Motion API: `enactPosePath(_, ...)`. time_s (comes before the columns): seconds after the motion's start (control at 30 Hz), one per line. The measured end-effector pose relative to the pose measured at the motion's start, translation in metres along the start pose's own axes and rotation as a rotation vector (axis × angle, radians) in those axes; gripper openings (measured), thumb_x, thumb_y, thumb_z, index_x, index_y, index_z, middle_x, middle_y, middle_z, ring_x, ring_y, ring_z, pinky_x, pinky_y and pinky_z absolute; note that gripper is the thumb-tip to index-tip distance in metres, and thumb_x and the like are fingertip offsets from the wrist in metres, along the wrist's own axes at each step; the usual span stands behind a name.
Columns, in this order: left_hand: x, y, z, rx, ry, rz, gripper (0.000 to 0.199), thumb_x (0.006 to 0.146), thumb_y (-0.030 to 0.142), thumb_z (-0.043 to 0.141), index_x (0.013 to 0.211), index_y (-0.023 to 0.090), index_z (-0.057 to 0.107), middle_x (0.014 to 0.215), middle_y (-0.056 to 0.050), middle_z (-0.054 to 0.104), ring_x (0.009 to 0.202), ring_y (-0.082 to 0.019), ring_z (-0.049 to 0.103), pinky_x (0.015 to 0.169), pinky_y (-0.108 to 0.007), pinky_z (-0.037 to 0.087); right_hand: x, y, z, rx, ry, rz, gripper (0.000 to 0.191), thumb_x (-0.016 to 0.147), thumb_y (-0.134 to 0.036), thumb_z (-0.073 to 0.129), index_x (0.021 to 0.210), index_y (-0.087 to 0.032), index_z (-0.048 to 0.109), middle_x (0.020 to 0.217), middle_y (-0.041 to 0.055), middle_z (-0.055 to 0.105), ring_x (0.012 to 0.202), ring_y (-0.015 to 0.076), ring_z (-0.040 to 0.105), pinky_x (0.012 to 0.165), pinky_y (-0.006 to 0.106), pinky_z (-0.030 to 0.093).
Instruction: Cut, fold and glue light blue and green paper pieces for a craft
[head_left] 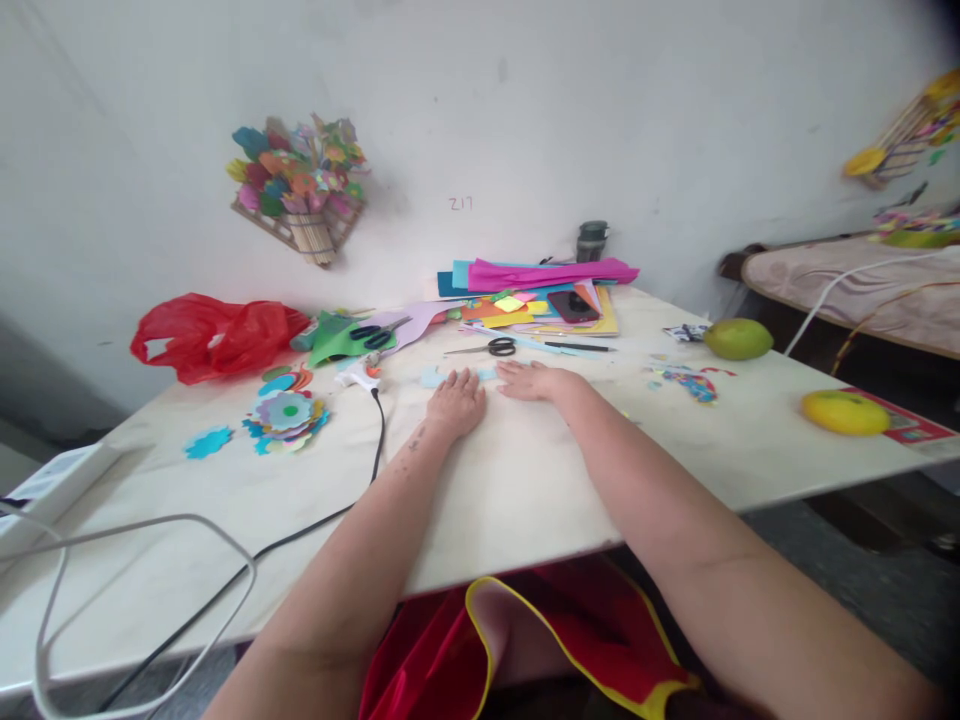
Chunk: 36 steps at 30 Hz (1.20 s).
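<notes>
Both hands lie palm down near the middle of the white table (525, 480). My left hand (457, 402) rests flat, its fingertips over a light blue paper strip (433, 378). To its right, my right hand (525, 381) lies with its fingers spread, pointing left, at the strip's other end. Just beyond the hands are black-handled scissors (501, 347), blades pointing left. A white glue gun (360, 377) with a black cord lies left of my left hand. Further left is a stack of paper flower shapes (289, 412).
A red plastic bag (214, 335) sits at the back left beside green paper (335, 338) with more scissors (379, 333). Coloured sheets (555, 273) and a phone (574, 306) lie at the back. A green mango (739, 340) and a yellow one (846, 412) are right. Cables cross the left side.
</notes>
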<state>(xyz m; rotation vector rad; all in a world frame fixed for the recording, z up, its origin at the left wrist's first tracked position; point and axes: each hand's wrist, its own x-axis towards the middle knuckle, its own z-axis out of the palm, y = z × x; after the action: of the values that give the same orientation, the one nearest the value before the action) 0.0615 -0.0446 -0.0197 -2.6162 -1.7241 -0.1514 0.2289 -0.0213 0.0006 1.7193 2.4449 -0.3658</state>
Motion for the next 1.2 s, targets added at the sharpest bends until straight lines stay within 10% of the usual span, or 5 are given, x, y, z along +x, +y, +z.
enactPosePath(0.43,0.002,-0.006,0.007,0.017,0.053,-0.016,0.050,0.088,0.034,0.023,0.133,0.013,0.034,0.141,-0.010,0.030,0.129,-0.026,0.026,0.103,-0.040,0.024,0.002,0.032,0.003,0.015,0.071,0.153,0.050,0.088,-0.039,0.027,0.138,-0.031,0.023,0.147,-0.0051,0.009,0.134,0.0202,0.009,0.106,0.049,0.012)
enactPosePath(0.67,0.000,-0.006,0.003,0.034,0.133,-0.008,0.042,0.088,0.029,0.026,0.123,0.019,0.046,0.134,-0.006,0.042,0.123,-0.022,0.036,0.099,-0.038,0.032,-0.001,0.023,-0.006,-0.191,0.516,-0.026,0.032,0.081,-0.032,0.050,0.111,-0.025,0.060,0.122,0.0044,0.055,0.112,0.0219,0.045,0.095,0.037,0.027)
enactPosePath(1.2,0.008,-0.034,0.001,-0.311,0.344,-0.170,0.024,0.073,0.025,0.056,0.094,0.022,0.067,0.117,-0.003,0.059,0.110,-0.017,0.049,0.092,-0.026,0.039,0.003,-0.006,-0.004,-0.438,0.470,-0.201,0.028,0.084,-0.015,0.041,0.088,-0.015,0.069,0.092,0.0099,0.066,0.090,0.0205,0.056,0.076,0.030,0.033)
